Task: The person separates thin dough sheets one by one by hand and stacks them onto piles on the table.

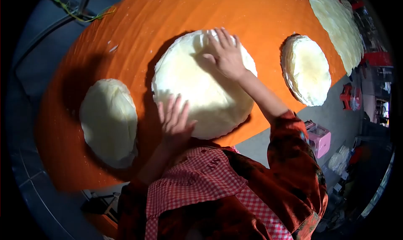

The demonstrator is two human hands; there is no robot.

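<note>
A large round stack of thin, pale sheets (197,78), like flatbread or rice paper, lies in front of me on an orange table covering (138,22). Over its far right part my right hand (226,55) rests with the fingers spread, the palm down. My left hand (174,120) is at the near left edge of the same stack, its fingers stretched out and apart. Neither hand grips anything. Shadows of the arms fall across the sheets.
Another pale stack (110,122) lies to the left, and a third stack (307,70) to the right. Overlapping pale sheets (336,28) cover the table's far right end. On the floor stand a pink stool (319,140) and a red stool (346,96). A yellow-green cord (79,13) hangs at the upper left.
</note>
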